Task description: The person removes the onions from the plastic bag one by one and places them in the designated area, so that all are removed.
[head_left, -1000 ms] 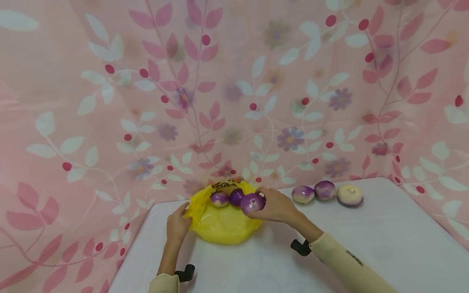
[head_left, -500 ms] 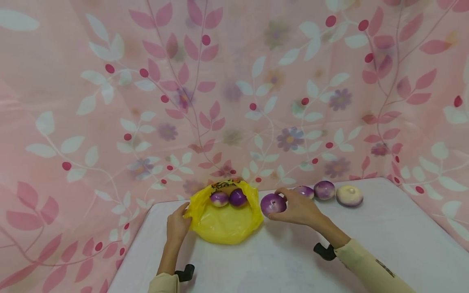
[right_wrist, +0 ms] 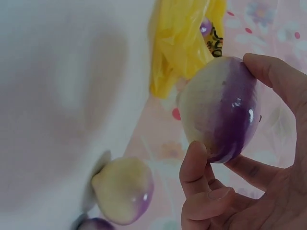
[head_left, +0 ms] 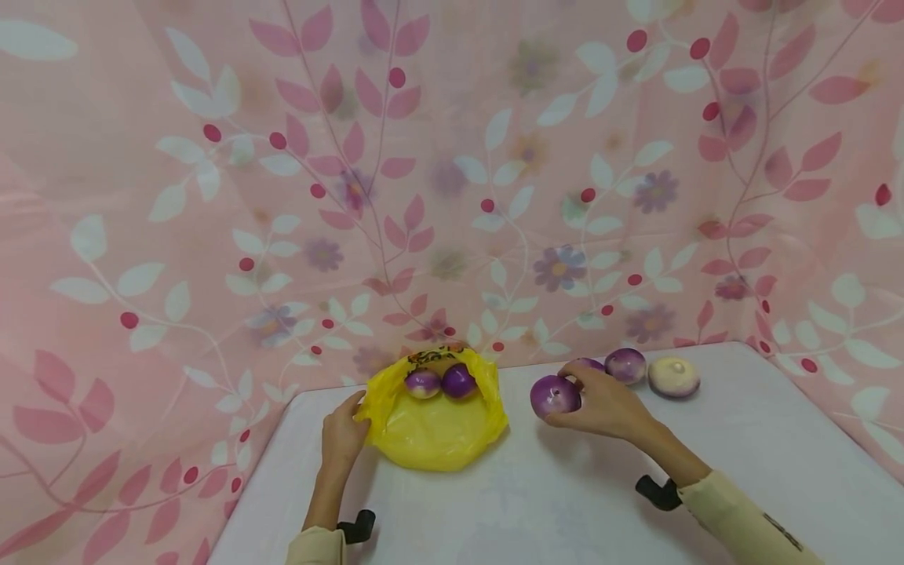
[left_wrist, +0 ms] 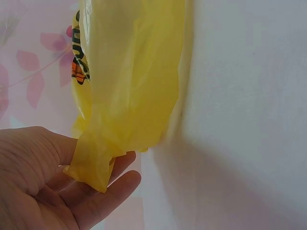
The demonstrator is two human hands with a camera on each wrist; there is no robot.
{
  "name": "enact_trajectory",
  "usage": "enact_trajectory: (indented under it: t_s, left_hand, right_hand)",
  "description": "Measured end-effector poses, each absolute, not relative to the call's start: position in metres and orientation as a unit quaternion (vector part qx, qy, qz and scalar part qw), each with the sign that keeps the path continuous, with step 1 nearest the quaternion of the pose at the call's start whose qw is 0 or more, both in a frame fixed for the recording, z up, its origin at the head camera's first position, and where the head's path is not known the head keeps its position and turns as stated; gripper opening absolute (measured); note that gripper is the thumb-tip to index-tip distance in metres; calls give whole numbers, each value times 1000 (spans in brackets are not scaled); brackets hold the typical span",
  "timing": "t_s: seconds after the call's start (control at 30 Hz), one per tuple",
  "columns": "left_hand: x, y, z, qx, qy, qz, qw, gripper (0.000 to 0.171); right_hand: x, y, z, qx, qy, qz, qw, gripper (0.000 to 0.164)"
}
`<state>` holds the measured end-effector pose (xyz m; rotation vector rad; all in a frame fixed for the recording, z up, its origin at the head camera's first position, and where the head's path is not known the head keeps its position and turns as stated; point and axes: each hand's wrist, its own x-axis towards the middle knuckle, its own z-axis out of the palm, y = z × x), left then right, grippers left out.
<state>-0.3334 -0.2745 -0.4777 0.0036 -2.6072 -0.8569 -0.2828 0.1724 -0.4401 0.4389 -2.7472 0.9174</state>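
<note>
A yellow plastic bag (head_left: 438,451) lies with its mouth open towards me. Inside it sit a purple-and-white turnip (head_left: 423,384) and a rounder, darker purple one, probably also a turnip (head_left: 459,381). My left hand (head_left: 342,435) holds the bag's left edge; in the left wrist view a fold of plastic runs between thumb and fingers. My right hand (head_left: 600,404) grips another turnip (head_left: 555,397) above the table, to the right of the bag and apart from it. In the right wrist view that turnip (right_wrist: 218,110) is cream on one side and purple on the other.
At the back right of the white table (head_left: 480,518) lie a mostly hidden turnip (head_left: 590,364), a purple one (head_left: 625,366) and a cream-topped one (head_left: 674,377). A flowered pink curtain (head_left: 452,196) hangs directly behind the table.
My right hand has moved right, away from the bag's mouth, with the turnip still in its grip. It now covers much of the nearest turnip in the row. The left hand and bag stay put.
</note>
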Motion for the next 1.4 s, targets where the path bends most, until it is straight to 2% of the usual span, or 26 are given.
enact_trajectory:
  t_s: [0.17, 0.7, 1.4]
  left_hand:
    - [-334, -274, -476, 1, -933, -303, 194, 49]
    - [-334, -275, -475, -3, -932, -299, 204, 49]
    - [-334, -274, -477, -2, -933, -301, 195, 48]
  right_hand:
    - [-282, 185, -449, 155, -931, 308, 120, 65]
    - [-280, 210, -465, 133, -943, 294, 87, 78]
    - [-289, 224, -481, 135, -946, 280, 94, 86]
